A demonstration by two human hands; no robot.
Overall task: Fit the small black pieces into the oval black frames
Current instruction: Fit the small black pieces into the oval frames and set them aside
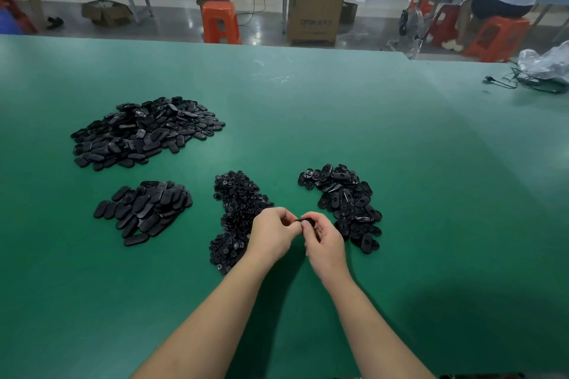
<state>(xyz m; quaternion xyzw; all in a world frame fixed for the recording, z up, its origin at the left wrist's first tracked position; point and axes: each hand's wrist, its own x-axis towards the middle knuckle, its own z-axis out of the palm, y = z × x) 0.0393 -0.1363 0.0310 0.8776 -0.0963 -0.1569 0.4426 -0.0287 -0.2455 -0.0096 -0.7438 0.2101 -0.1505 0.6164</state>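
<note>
Both hands meet above the green table [308, 95], between the heap of small black pieces [237, 212] on the left and the heap of oval black frames [345, 200] on the right. The right hand [323, 240] pinches one oval frame [306, 221] in curled fingers, its long axis running roughly left to right toward the left hand [271, 234]. The left fingers, curled and pressed together, touch the frame's near end, presumably pinching a small piece, though it is hidden.
</note>
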